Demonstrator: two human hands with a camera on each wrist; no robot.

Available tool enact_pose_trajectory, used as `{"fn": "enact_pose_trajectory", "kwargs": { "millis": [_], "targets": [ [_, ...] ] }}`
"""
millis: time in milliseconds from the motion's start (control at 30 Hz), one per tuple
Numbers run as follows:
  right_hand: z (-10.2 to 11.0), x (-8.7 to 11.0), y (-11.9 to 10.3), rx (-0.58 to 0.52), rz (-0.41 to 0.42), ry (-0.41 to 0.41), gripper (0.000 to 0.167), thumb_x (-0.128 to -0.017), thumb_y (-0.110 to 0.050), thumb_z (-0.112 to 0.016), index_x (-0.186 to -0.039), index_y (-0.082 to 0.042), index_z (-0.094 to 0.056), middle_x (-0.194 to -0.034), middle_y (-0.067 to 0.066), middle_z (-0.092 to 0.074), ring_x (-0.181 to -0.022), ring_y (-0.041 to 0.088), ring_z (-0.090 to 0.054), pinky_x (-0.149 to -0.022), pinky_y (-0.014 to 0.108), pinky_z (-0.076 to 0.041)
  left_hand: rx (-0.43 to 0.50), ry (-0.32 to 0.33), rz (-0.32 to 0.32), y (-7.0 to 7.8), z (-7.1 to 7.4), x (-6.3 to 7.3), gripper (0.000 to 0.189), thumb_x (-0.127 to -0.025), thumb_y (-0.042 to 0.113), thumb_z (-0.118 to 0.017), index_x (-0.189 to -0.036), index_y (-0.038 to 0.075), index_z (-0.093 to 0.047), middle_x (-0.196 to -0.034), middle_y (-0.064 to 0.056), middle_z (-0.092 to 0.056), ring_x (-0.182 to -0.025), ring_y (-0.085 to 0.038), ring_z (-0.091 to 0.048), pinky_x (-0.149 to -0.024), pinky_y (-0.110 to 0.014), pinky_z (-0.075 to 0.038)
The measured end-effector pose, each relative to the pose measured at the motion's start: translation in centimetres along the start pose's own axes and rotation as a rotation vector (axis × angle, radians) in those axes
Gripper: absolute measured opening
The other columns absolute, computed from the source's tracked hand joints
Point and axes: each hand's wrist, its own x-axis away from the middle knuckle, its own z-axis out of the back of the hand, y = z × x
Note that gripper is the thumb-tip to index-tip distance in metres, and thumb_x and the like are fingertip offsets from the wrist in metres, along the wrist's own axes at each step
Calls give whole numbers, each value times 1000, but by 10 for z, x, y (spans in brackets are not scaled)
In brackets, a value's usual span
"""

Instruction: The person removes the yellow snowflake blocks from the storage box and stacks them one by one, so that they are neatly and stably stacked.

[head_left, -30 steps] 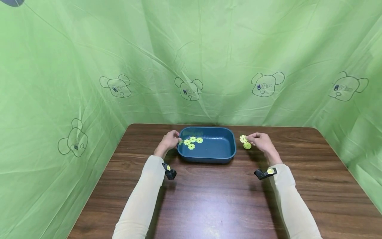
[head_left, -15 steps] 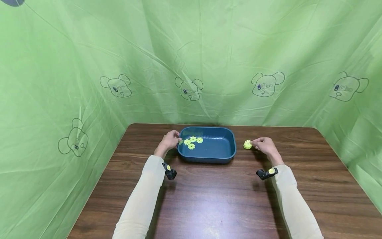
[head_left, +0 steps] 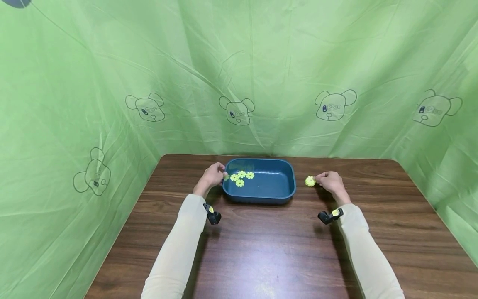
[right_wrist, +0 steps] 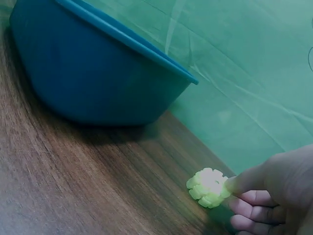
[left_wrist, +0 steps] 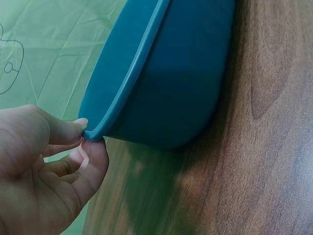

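Observation:
A blue plastic basin (head_left: pixel 274 180) stands on the table, with several yellow-green flower-shaped discs (head_left: pixel 240 183) lying at the left of its floor. My left hand (head_left: pixel 211 176) pinches the basin's left rim (left_wrist: pixel 124 88) between thumb and finger. Right of the basin, my right hand (head_left: pixel 330 183) pinches a flower-shaped disc (right_wrist: pixel 215 180) by its edge. That disc lies over a second yellow-green disc (right_wrist: pixel 209 201), the two nearly lined up. Whether they are joined, and whether the lower one touches the table, cannot be made out.
Brown wood-grain table (head_left: pixel 254 245) spreads in front of the basin and to both sides. Green curtain (head_left: pixel 261 83) with bear-head outlines hangs behind the table and at both sides.
My right hand has moved slightly right and toward me, bringing its disc from beside the other disc to on top of it. The left hand and basin stay put.

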Motion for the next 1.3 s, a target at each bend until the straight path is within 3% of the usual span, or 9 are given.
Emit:
{"fn": "enact_pose_trajectory", "kwargs": {
  "millis": [400,533,733,967,1300],
  "targets": [
    [-2,-2,0,35,-14,40,30,-88,-25,-64,-102,1,-70,-73,2,-65,-70,18,-52,-62,25,-40,2,-7,8,0,0,0,28,-99,17,-53,-125,7,-49,-102,-17,-57,-76,-22,-61,-87,-45,-53],
    [-2,0,-1,32,-9,45,30,-88,-25,-64,-102,2,-70,-77,6,-67,-71,19,-53,-63,26,-40,10,-2,18,0,-1,1,28,-99,17,-53,-124,8,-49,-101,-16,-56,-77,-22,-61,-87,-45,-53],
    [-1,8,-3,51,1,65,35,-92,-30,-60,-104,3,-69,-94,14,-66,-86,29,-55,-67,29,-42,26,11,-4,1,-3,2,28,-97,14,-55,-123,4,-50,-107,-21,-60,-76,-21,-62,-85,-45,-54],
    [1,15,-13,13,70,118,33,-93,-31,-59,-103,-1,-66,-101,19,-68,-91,27,-57,-73,29,-41,35,7,-8,1,-2,2,29,-98,14,-54,-124,3,-49,-112,-24,-59,-77,-22,-62,-86,-45,-54],
    [-3,12,-37,-80,225,105,35,-95,-34,-58,-111,-4,-61,-99,13,-63,-89,21,-56,-74,27,-44,22,5,-9,0,-1,2,29,-98,15,-54,-124,4,-49,-106,-19,-58,-81,-24,-63,-86,-45,-54]
  ]
}}
